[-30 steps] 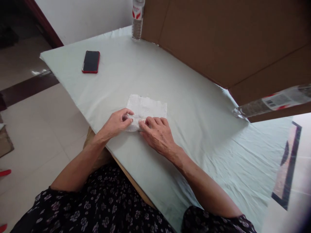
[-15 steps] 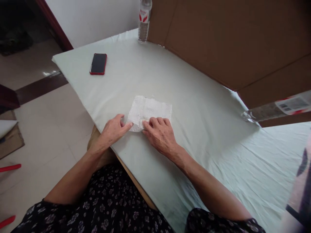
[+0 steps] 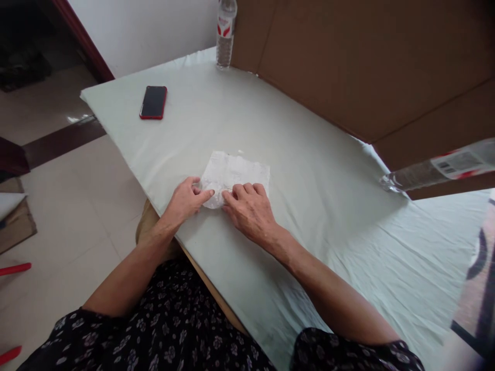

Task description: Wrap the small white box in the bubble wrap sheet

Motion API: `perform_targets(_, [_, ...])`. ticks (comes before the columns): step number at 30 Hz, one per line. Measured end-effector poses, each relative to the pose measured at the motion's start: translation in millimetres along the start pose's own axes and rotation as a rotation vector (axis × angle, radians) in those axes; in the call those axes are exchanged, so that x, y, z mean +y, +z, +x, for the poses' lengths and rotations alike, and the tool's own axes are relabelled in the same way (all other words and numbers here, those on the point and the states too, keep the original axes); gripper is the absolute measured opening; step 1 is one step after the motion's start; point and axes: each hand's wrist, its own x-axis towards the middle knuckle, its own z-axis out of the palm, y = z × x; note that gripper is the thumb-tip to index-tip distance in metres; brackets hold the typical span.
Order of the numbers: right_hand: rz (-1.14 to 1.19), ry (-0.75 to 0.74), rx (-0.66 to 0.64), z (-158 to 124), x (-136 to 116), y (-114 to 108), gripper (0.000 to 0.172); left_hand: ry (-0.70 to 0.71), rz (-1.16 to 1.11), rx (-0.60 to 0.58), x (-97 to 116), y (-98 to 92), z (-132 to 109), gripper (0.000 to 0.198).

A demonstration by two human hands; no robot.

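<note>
A white, crinkled paper tissue lies spread on the cloth-covered table, its near edge lifted and bunched toward me. My left hand is at the near left corner, thumb over the bunched edge and fingers curled by the tissue's left side. Pressed against the near edge, my right hand has its fingers bent and its thumb and index finger pinching the fold. Between the two thumbs a small crumpled part of the tissue shows. The right fingertips hide whatever lies under them.
A phone with a red case lies at the far left. One water bottle stands at the back beside a large brown cardboard panel; another bottle lies tilted at the right. The table's left edge drops to a tiled floor.
The left thumb has come over the near left edge of the tissue, and that edge is more bunched. My right hand stays on the near edge. The whole view has shifted slightly.
</note>
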Motion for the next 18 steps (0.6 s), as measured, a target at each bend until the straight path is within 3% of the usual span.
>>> perform_targets(4, [0.023, -0.002, -0.008, 1, 0, -1, 0.014, -0.041, -0.140, -0.081, -3, 2.9, -2, 0.045])
perform_targets(7, [0.025, -0.004, -0.018, 2, 1, -2, 0.014, 0.013, -0.075, -0.119, 0, 6.4, -3, 0.026])
perform_targets(14, [0.005, -0.016, -0.007, 2, 1, -2, 0.013, 0.176, 0.255, 0.083, 10, 14.5, 0, 0.018])
perform_targets(18, [-0.002, -0.028, -0.015, 2, 1, 0, 0.016, 0.082, 0.063, 0.020, 11, 19.3, 0, 0.011])
